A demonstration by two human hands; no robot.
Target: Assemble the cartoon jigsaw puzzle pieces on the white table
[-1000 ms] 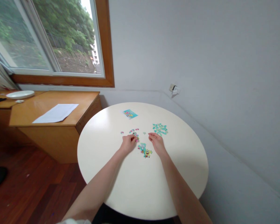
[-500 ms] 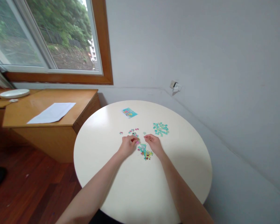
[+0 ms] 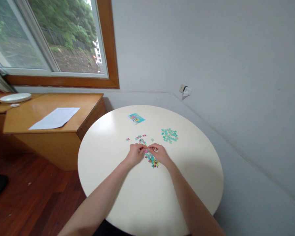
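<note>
My left hand [image 3: 136,153] is closed in a pinch, its fingertips on a small pink jigsaw puzzle piece [image 3: 146,151]. From the other side my right hand [image 3: 160,154] meets it, also pinched, with thumb and fingertips at the same spot. Its fingers hide part of what is between them. Just below the fingertips lies a joined patch of puzzle [image 3: 151,159], showing teal, with a yellow cartoon figure at its lower right. Beyond my left hand are several loose pink and multicoloured pieces [image 3: 141,140].
The white round table [image 3: 142,200] carries a pile of teal pieces [image 3: 169,135] at the right and a lone pale green piece [image 3: 152,140]. A picture card [image 3: 136,118] lies farther back. To the left stands a wooden desk [image 3: 88,106] with a paper sheet [image 3: 55,118].
My right hand has moved left and slightly down, so its fingertips now meet those of my left hand over the top of the joined patch. My left hand has barely shifted.
</note>
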